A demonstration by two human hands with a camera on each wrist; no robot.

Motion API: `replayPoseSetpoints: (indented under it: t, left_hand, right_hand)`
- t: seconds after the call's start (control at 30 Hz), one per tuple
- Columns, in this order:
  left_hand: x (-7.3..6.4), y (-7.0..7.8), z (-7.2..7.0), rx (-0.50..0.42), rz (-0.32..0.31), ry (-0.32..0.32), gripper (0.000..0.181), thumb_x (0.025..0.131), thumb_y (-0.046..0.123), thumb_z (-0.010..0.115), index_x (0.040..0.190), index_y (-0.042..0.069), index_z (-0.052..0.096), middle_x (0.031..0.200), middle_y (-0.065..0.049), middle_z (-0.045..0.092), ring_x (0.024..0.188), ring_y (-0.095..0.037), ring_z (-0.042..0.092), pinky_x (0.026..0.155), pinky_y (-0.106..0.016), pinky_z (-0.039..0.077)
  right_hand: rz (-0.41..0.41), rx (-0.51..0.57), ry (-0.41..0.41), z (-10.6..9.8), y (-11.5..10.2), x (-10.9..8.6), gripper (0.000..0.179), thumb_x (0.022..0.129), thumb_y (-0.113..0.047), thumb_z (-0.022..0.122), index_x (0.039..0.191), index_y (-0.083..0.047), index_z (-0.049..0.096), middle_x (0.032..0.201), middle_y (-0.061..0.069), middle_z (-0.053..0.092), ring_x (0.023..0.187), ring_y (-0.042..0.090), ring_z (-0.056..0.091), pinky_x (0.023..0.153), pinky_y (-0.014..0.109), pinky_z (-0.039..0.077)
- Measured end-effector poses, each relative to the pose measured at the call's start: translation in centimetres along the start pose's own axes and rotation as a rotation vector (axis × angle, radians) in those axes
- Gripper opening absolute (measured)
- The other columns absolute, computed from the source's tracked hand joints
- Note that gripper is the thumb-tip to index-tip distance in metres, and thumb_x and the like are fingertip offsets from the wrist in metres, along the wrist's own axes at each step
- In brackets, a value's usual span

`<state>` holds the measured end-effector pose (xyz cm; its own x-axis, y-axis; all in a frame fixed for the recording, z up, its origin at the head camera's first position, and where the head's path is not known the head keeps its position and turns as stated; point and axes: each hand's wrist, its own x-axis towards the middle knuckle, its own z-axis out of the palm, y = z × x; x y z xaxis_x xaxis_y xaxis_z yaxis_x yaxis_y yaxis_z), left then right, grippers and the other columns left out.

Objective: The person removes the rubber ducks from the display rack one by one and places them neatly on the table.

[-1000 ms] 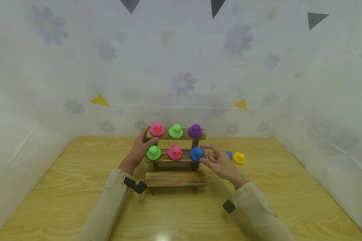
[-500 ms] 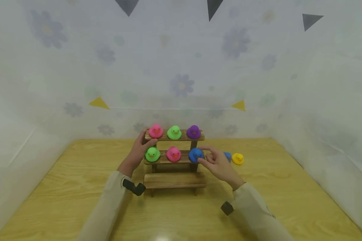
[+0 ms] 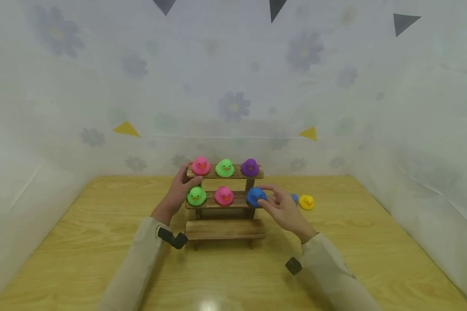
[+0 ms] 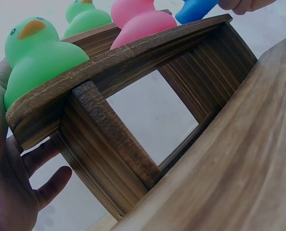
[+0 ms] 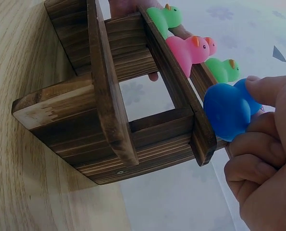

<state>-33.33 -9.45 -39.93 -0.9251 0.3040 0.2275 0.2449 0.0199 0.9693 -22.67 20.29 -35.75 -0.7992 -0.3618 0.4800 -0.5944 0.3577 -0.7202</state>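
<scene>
A three-tier wooden stand (image 3: 225,229) carries small rubber ducks on its upper two tiers. My left hand (image 3: 177,194) holds the stand's left end, thumb in front beside the green duck (image 3: 196,196) and fingers behind; in the left wrist view two fingers (image 4: 54,185) show behind the side support. My right hand (image 3: 286,211) pinches the blue duck (image 5: 227,113) at the middle tier's right end, thumb on its head. A pink duck (image 3: 223,196) sits mid-tier. On top stand a pink duck (image 3: 200,166), a light green duck (image 3: 225,168) and a purple duck (image 3: 250,167).
A yellow duck (image 3: 306,202) sits on the wood-grain table (image 3: 334,259) right of the stand, beside a blue object (image 3: 294,198) mostly hidden by my right hand. White flower-print sheeting (image 3: 233,77) encloses the back and sides.
The blue duck has shifted slightly to the right along its tier, and my right thumb has moved from its lower edge up onto it. My left hand stays on the stand.
</scene>
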Motion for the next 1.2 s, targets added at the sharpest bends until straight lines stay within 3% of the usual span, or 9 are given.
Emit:
replayPoseSetpoints:
  t: [0.2, 0.47, 0.77, 1.0, 1.2]
  left_hand:
    - [0.0, -0.1, 0.1, 0.0, -0.008, 0.0, 0.055, 0.099, 0.025, 0.054, 0.147, 0.017, 0.029, 0.135, -0.019, 0.047, 0.107, -0.02, 0.055, 0.089, -0.035, 0.045]
    - [-0.2, -0.2, 0.1, 0.009, -0.009, 0.001, 0.056, 0.099, 0.027, 0.054, 0.147, 0.017, 0.029, 0.135, -0.019, 0.047, 0.106, -0.02, 0.056, 0.088, -0.034, 0.046]
    - [-0.3, -0.1, 0.1, 0.003, -0.01, 0.007, 0.053, 0.099, 0.025, 0.054, 0.146, 0.015, 0.03, 0.134, -0.019, 0.048, 0.104, -0.016, 0.055, 0.088, -0.034, 0.046]
    - [-0.2, 0.0, 0.0, 0.006, -0.015, -0.003, 0.055, 0.1, 0.026, 0.053, 0.147, 0.015, 0.028, 0.132, -0.021, 0.049, 0.103, -0.015, 0.056, 0.088, -0.033, 0.046]
    - [-0.2, 0.0, -0.1, 0.003, -0.013, 0.001, 0.052, 0.1, 0.025, 0.053, 0.146, 0.016, 0.029, 0.129, -0.022, 0.051, 0.1, -0.014, 0.057, 0.087, -0.034, 0.046]
  right_hand:
    - [0.072, 0.015, -0.017, -0.4, 0.4, -0.2, 0.032, 0.095, 0.004, 0.054, 0.126, 0.01, 0.049, 0.053, -0.009, 0.031, 0.045, -0.001, 0.024, 0.043, 0.019, 0.024]
    - [0.047, 0.045, -0.01, -0.6, 3.3, -0.6, 0.036, 0.095, 0.005, 0.054, 0.13, 0.005, 0.047, 0.051, -0.004, 0.031, 0.042, 0.002, 0.024, 0.038, 0.021, 0.023]
    - [0.052, 0.073, 0.01, -1.6, 3.6, -1.5, 0.034, 0.098, 0.0, 0.052, 0.131, 0.004, 0.045, 0.052, -0.006, 0.035, 0.039, 0.003, 0.025, 0.037, 0.023, 0.025]
    - [0.058, 0.056, 0.043, -2.2, 3.9, -2.4, 0.038, 0.098, 0.004, 0.048, 0.135, 0.003, 0.042, 0.05, 0.001, 0.03, 0.036, 0.009, 0.024, 0.034, 0.023, 0.025]
    - [0.099, 0.029, 0.067, -2.5, 3.7, -3.1, 0.037, 0.099, 0.001, 0.046, 0.136, 0.004, 0.04, 0.05, -0.004, 0.031, 0.036, 0.003, 0.024, 0.034, 0.021, 0.025]
